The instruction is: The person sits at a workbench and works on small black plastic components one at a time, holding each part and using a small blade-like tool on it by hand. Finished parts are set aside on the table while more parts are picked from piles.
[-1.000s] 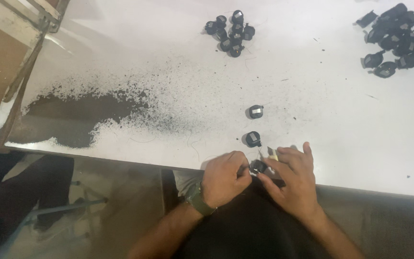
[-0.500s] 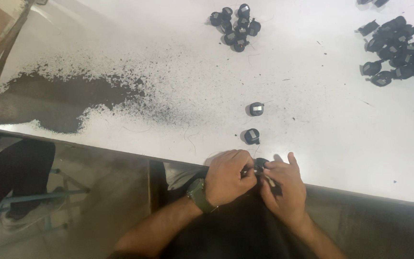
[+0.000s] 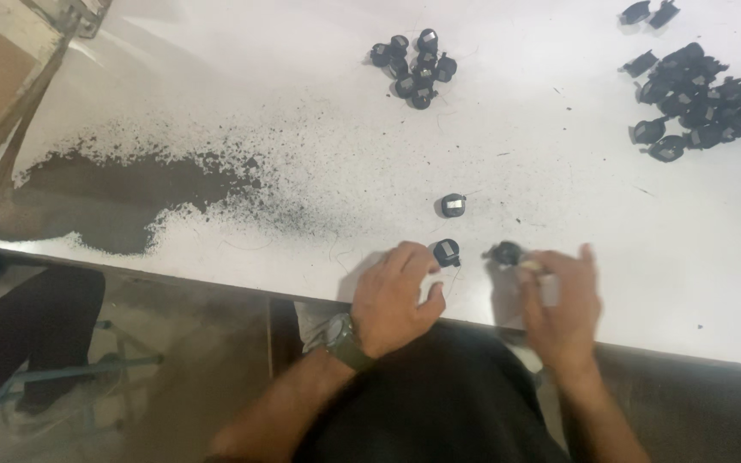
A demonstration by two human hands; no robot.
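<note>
2 hands: left hand [image 3: 396,296] open beside black part [image 3: 446,251], right hand [image 3: 562,300] pinching another [image 3: 506,253].

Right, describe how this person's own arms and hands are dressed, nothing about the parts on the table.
Both forearms are bare, with no sleeves showing and no gloves on either hand. The left hand has a dark olive-green wristwatch with a round case strapped at the wrist. The right hand shows no watch or band; rings cannot be made out on either hand.
</note>
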